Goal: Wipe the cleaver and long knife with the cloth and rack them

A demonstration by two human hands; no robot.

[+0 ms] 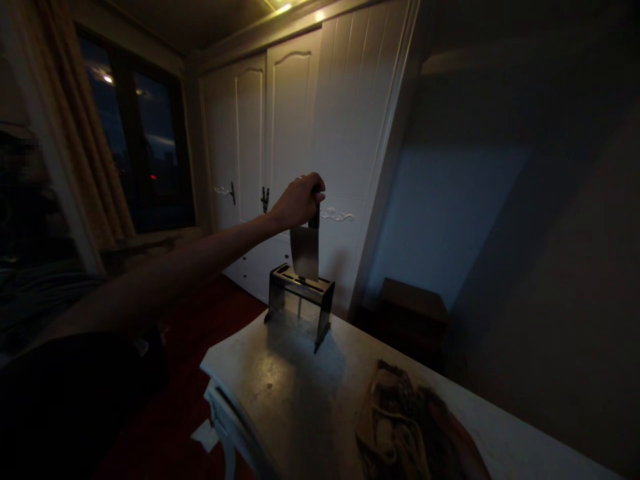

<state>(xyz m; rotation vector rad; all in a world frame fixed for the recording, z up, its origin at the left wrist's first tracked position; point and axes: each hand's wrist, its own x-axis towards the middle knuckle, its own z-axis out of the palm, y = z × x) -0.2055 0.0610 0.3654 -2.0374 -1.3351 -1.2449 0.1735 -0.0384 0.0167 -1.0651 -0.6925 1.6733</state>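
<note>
My left hand point(303, 199) is closed around the dark handle of a cleaver point(306, 252), its arm stretched out from the left. The broad blade hangs upright, its lower end at the slotted top of a knife block point(300, 287). Whether the tip has entered a slot I cannot tell. The block has dark ends and see-through sides, and stands near the far end of the white table point(300, 387). At the lower right, my right hand point(453, 427) is dimly visible against a crumpled brown cloth point(387, 427); its fingers are hard to make out.
A white wardrobe point(295, 120) rises behind the table. Beyond the table's right edge stands a dark brown box-like piece point(415, 300) by the wall. Red carpet point(200, 347) covers the floor at left, below a curtain point(90, 133) and a dark window point(155, 147).
</note>
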